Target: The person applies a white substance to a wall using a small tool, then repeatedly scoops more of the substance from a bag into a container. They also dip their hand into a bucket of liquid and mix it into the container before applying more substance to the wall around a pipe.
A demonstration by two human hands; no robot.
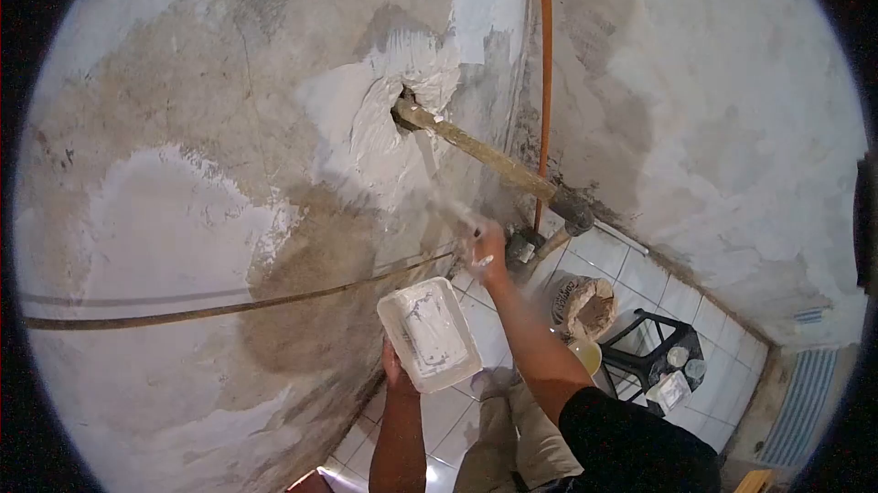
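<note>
My left hand (393, 367) holds a white rectangular tub (430, 333) from its left side; white paste coats the inside. Closed around the handle of a putty knife (448, 202), my right hand (486, 251) is slightly blurred and has white paste on the fingers. The blade points up at the wall, just below a hole (403, 111). Wet white plaster (370, 141) is spread around that hole. Out of it comes a dirty pipe (489, 156), which slopes down to the right to a grey elbow.
An orange pipe (546, 63) runs down near the wall corner. A thin pipe (229, 308) crosses the wall at the left. On the tiled floor stand an open bag of powder (585, 306), a yellowish bowl (586, 356) and a black stool (640, 356) carrying small containers.
</note>
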